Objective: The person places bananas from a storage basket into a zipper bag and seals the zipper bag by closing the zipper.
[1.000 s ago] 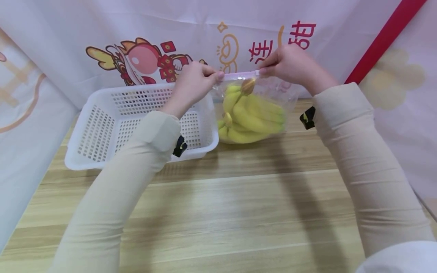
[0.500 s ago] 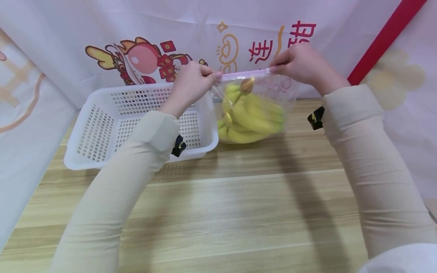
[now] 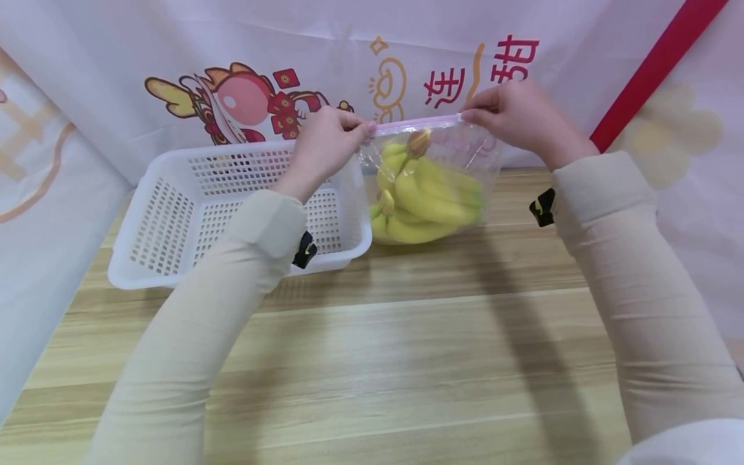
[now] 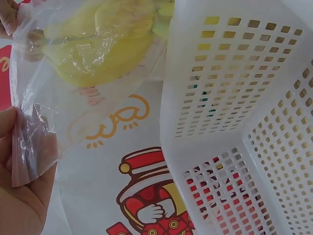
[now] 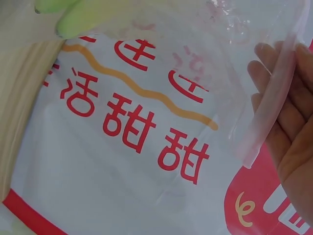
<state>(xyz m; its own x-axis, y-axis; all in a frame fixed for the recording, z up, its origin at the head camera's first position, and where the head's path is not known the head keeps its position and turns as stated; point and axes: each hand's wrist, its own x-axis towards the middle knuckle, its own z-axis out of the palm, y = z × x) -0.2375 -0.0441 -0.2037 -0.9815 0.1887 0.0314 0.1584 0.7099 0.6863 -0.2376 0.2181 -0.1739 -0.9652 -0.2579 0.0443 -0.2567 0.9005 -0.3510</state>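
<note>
A clear zip bag with a pink zip strip stands upright at the back of the table. Inside it lies a bunch of yellow bananas, stems brownish, with green tips in the right wrist view. My left hand pinches the left end of the strip between thumb and forefinger. Toward the strip's right part, my right hand pinches it too, its fingers behind the film in the right wrist view. The strip is stretched between both hands.
A white perforated plastic basket stands left of the bag, partly under my left forearm. Behind everything hangs a white printed cloth with a cartoon figure and red characters. The wooden table extends toward me.
My right hand has slid rightward along the zip strip, mostly in the first half second, then dipped slightly at the wrist. My left hand and the basket have stayed put.
</note>
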